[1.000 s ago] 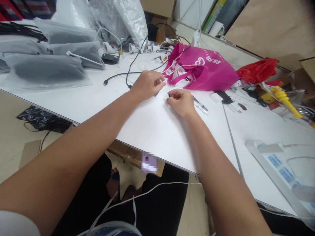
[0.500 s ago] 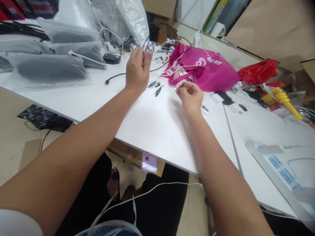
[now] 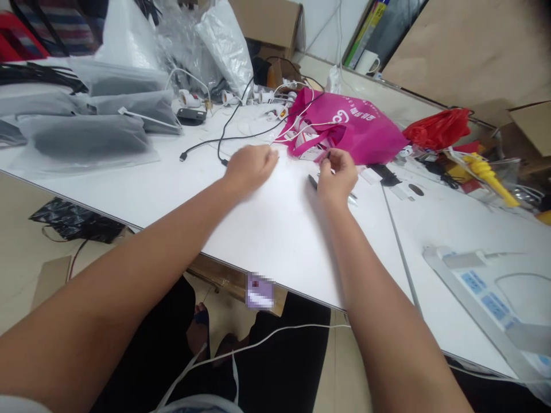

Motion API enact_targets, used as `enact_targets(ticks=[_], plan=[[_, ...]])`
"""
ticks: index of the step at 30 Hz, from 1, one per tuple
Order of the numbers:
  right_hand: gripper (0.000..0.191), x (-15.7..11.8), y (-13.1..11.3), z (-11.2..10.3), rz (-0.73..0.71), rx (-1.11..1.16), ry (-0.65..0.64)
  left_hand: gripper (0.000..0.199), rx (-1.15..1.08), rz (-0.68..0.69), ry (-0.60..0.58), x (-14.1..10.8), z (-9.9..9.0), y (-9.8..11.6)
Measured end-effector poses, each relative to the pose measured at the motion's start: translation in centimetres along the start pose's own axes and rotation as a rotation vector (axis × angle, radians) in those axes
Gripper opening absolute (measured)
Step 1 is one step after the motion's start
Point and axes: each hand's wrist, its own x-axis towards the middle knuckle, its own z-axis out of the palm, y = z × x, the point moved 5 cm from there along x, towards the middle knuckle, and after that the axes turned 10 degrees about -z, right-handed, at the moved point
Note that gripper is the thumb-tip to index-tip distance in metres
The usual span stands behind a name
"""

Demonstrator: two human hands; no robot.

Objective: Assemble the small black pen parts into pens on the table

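Note:
My left hand is closed low over the white table; whatever its fingers hold is hidden. A black cable runs down to a dark plug beside its knuckles, and another plug end lies farther left. My right hand pinches a small dark piece, too small to name, in front of the pink bag. Just left of that hand, a thin dark item lies near the wrist.
Frosted bags with dark contents fill the left of the table. White fittings and a black box lie at the back. On the right are a red bag, a yellow object and a grey-white device.
My left hand has come down to the table from a raised position. The small dark pieces that lay between the hands no longer show there. The black cable has shifted and now hangs beside the left hand.

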Motion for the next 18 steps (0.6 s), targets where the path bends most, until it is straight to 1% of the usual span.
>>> enact_targets(ticks=[2, 3, 5, 6, 8, 11, 14, 18], plan=[[0.034, -0.2, -0.4, 0.0, 0.03, 0.017, 0.005, 0.03, 0.11, -0.11, 0.041, 1.0, -1.4, -2.5], [0.033, -0.3, -0.5, 0.0, 0.052, 0.035, 0.005, 0.033, 0.164, -0.133, 0.045, 1.5, -1.9, -3.7], [0.033, -0.3, -0.4, 0.2, 0.09, 0.074, -0.013, 0.035, 0.23, -0.113, 0.021, 2.1, -2.4, -5.7], [0.033, -0.4, -0.3, 0.3, 0.099, 0.088, -0.03, 0.033, 0.246, -0.088, 0.012, 2.2, -2.4, -6.3], [0.034, -0.5, -0.4, 0.6, 0.088, 0.091, -0.059, 0.028, 0.258, -0.038, 0.007, 2.2, -2.0, -6.7], [0.035, -0.7, -0.5, 0.8, 0.049, 0.08, -0.056, 0.02, 0.219, -0.017, 0.014, 2.4, -1.3, -6.1], [0.033, -0.8, -0.5, 0.7, 0.072, 0.121, -0.028, 0.02, 0.145, -0.067, 0.039, 2.9, -1.3, -6.1], [0.033, -0.8, -0.6, 0.8, 0.107, 0.162, -0.046, 0.024, 0.12, -0.148, 0.085, 3.6, -1.8, -7.6]])
